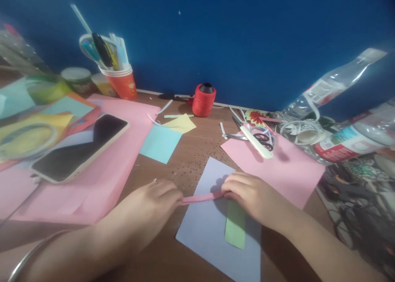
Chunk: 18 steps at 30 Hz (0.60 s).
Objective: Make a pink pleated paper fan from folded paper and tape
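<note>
A narrow pink paper strip [202,198] stretches between my two hands, low over a pale lavender sheet of paper [200,232]. My left hand [154,202] is closed on its left end, just off the sheet's left edge. Above the sheet, my right hand [247,191] pinches the other end. The fingertips of both hands are mostly hidden, with the strip's ends inside them. Below my right hand a green paper piece [235,228] lies on the lavender sheet, its top partly covered by the hand.
A phone [82,148] rests on pink paper [129,158] at left. Small blue [162,144] and yellow [186,124] papers lie mid-table. Right of them are scissors [262,139] and a white-handled cutter [256,142]. Behind stand a red cylinder [203,103], a cup of pens [123,84] and plastic bottles [358,140].
</note>
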{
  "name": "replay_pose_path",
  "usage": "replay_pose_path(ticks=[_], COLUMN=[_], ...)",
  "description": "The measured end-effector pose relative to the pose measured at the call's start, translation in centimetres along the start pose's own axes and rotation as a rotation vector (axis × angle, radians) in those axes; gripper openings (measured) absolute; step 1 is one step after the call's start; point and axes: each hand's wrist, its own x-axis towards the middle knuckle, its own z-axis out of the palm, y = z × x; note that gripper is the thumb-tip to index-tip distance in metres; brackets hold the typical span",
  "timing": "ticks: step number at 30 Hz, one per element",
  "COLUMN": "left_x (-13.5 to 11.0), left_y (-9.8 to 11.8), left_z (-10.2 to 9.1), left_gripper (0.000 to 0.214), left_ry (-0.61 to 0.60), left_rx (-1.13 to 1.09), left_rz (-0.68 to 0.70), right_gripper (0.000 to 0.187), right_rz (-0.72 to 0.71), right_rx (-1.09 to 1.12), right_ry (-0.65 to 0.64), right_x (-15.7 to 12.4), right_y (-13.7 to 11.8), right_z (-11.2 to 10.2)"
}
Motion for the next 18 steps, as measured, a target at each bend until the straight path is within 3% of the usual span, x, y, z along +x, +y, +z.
replay_pose_path(ticks=[7, 12, 18], left_x=[0.9, 1.3, 1.2], left_y=[-0.2, 0.2, 0.2], left_z=[-0.6, -1.5, -1.3], left_gripper=[0.025, 0.016, 0.019], left_ry=[-0.070, -0.139, -0.098], left_rx=[-0.227, -0.276, -0.319], left_rz=[-0.177, -0.432, -0.354], right_gripper=[0.011, 0.019, 0.016], right_rz=[0.116, 0.128, 0.023], right_rx=[0.093, 0.121, 0.060], right_ry=[-0.035, -0.047, -0.020], right_x=[0.6, 1.0, 0.6], right_y=[-0.6, -0.7, -0.5], right_z=[-1.0, -1.6, -1.2])
